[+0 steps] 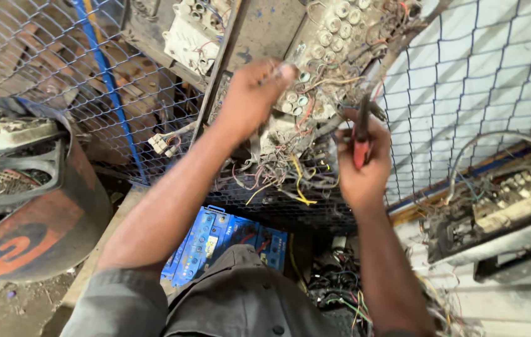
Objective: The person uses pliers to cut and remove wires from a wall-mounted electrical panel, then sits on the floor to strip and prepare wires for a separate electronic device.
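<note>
My left hand (254, 93) reaches up to a dirty white wiring panel (334, 37) studded with round sockets and pinches a thin wire or small part at its fingertips. My right hand (359, 165) grips a red-handled tool (361, 140), its dark tip pointing up at the panel's lower edge. A tangle of loose yellow, red and white wires (284, 178) hangs under the panel between both hands.
Chain-link mesh (484, 68) backs the panel. A blue battery case (215, 240) lies below my arms. An orange drum (34, 212) with parts on top stands left. Another wired unit (502, 206) sits at right. A second white connector block (194, 31) hangs upper left.
</note>
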The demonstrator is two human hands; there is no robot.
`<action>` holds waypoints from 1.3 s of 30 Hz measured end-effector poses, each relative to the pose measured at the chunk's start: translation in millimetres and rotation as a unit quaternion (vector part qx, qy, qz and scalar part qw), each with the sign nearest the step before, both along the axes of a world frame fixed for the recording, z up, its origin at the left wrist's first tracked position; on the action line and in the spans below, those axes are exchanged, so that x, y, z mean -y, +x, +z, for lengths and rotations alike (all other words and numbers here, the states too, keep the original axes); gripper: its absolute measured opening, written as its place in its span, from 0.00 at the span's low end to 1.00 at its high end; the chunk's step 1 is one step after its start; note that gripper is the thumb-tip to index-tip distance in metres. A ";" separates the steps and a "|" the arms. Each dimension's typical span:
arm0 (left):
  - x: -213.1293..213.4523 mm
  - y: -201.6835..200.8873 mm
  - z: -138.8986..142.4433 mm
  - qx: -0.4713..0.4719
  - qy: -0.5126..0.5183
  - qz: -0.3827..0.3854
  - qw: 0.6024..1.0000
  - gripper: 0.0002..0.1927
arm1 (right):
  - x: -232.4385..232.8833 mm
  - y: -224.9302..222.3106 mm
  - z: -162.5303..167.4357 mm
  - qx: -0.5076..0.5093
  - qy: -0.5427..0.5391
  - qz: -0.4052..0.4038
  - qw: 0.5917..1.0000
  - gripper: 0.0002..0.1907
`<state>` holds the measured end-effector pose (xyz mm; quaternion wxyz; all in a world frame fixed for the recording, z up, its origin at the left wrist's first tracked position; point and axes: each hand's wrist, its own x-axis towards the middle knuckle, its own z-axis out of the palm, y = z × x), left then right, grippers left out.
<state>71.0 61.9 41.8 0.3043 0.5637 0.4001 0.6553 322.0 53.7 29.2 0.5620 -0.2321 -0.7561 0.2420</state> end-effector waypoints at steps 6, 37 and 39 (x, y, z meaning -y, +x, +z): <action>61.1 25.9 -6.6 -0.057 0.278 0.003 0.959 0.15 | 62.2 -31.3 24.7 0.241 0.241 -0.214 0.916 0.21; -0.6 -86.1 32.5 -0.409 -0.150 0.288 0.853 0.37 | -32.1 -76.0 99.6 0.556 0.453 -0.193 0.669 0.09; -2.0 -83.7 30.1 -0.412 -0.129 0.295 0.852 0.34 | -41.7 -76.5 111.6 0.563 0.393 -0.159 0.709 0.11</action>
